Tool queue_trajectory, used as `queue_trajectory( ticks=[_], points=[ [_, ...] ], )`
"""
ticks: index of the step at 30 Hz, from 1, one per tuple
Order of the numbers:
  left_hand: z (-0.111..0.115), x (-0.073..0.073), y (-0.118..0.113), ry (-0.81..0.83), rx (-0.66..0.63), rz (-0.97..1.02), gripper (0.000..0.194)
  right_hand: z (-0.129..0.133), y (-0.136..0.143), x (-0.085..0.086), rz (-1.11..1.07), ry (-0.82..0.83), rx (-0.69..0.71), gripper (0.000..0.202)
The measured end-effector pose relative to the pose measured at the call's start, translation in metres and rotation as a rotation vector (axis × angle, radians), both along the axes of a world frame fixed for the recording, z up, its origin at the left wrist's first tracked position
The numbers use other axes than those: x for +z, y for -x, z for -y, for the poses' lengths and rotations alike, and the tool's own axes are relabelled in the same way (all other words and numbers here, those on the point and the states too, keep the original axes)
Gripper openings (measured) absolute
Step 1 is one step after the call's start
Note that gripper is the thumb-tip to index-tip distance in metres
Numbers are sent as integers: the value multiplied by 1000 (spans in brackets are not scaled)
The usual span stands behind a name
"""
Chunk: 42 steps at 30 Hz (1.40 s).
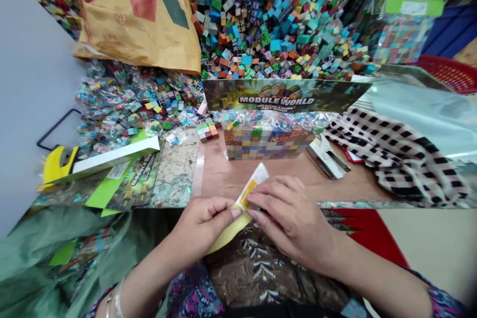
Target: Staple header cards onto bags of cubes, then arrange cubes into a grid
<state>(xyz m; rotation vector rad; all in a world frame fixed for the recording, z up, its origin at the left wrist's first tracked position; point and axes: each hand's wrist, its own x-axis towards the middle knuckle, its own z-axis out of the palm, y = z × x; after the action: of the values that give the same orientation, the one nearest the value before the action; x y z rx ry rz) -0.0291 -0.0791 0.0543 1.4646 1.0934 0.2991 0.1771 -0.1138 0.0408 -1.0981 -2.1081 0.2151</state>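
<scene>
Over my lap, just at the table's front edge, both hands hold a folded or curled paper strip (227,232); its lower part is plain yellow and its upper end is white with a yellow printed patch. My left hand (204,221) pinches it between thumb and fingers at the middle. The fingers of my right hand (286,213) close on its printed part from the other side. Behind my hands stands a clear bag of coloured blocks (261,141), topped by a dark printed header card (286,97) reading "MODULE WORLD".
A metal stapler (328,158) lies right of the bag, beside a checked cloth (402,154). Left are a yellow-ended tool (59,164) and printed cards (137,179). Loose blocks (268,25) are heaped at the back, next to a large orange sack (137,15).
</scene>
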Motion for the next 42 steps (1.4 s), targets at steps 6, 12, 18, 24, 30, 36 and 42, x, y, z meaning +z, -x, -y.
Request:
queue_trajectory(
  ticks=[6, 12, 18, 24, 30, 36, 42],
  points=[
    [7, 8, -3, -470, -223, -41, 32, 5, 3, -1, -49, 10, 64, 13],
    [9, 12, -6, -773, -336, -116, 33, 3, -4, 4, -97, 13, 157, 15],
    [6, 13, -9, -802, -380, -126, 35, 0, -15, 5, -205, 181, 246, 17],
    [-2, 15, -21, -915, -403, -108, 34, -5, -23, 0, -331, 248, 232, 15],
    [-6, 14, -28, -896, -439, -142, 35, -12, -31, -3, -334, 349, 290, 18],
    [-10, 10, -29, -839, -406, -129, 33, -18, -29, -5, -276, 253, 295, 19],
    [-13, 12, -30, -695, -403, -139, 32, -23, -29, -6, -291, 305, 337, 18]
  ],
)
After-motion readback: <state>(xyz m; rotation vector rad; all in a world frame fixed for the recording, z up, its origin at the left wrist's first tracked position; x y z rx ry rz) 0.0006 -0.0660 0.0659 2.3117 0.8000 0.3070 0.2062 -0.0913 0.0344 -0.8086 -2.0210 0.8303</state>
